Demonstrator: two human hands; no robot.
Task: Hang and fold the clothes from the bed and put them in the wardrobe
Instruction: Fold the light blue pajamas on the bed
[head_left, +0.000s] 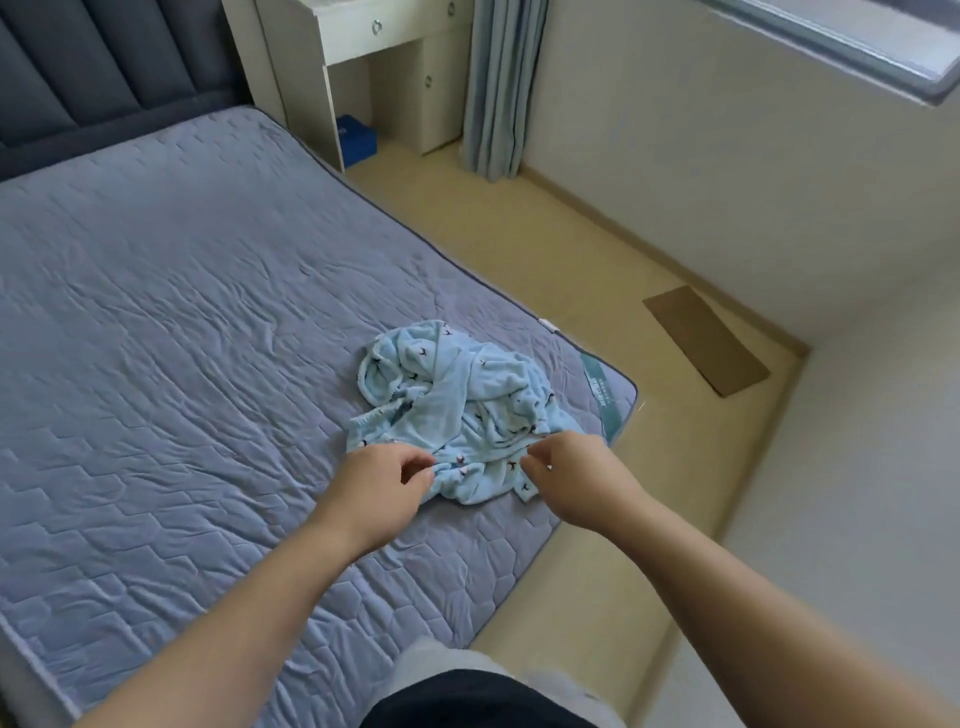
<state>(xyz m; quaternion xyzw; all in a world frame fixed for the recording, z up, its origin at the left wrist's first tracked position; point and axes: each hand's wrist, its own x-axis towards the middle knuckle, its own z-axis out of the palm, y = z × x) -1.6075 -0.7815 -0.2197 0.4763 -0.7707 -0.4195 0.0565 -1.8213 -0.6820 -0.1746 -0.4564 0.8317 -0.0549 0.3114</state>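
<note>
Garment: a light-blue garment with a small dark print lies crumpled in a heap on the bed, close to the near right corner, with frilled edges turned up on the heap's left side
Left hand: the left hand reaches in from below with its fingers curled, thumb and fingertips pinching the near left edge of the garment
Right hand: the right hand is at the other end of the same near edge, fingers bent and pinching a fold of the cloth; the two hands are apart with a stretch of fabric between them
Bed: it has a quilted grey-blue cover, wrinkled across the middle; a teal label is sewn at the corner just right of the garment; a dark padded headboard stands at the far end
Desk: a white desk with drawers stands past the far corner of the bed, with a blue box on the floor in its open space
Curtain: a grey-blue curtain hangs right of the desk and reaches down to the floor
Floor: the pale beige floor runs along the right side of the bed; a flat brown piece of cardboard lies on it by the wall, well apart from the bed
Window: a window frame shows at the upper right
Person: bare forearms, and dark clothing at the bottom edge
</note>
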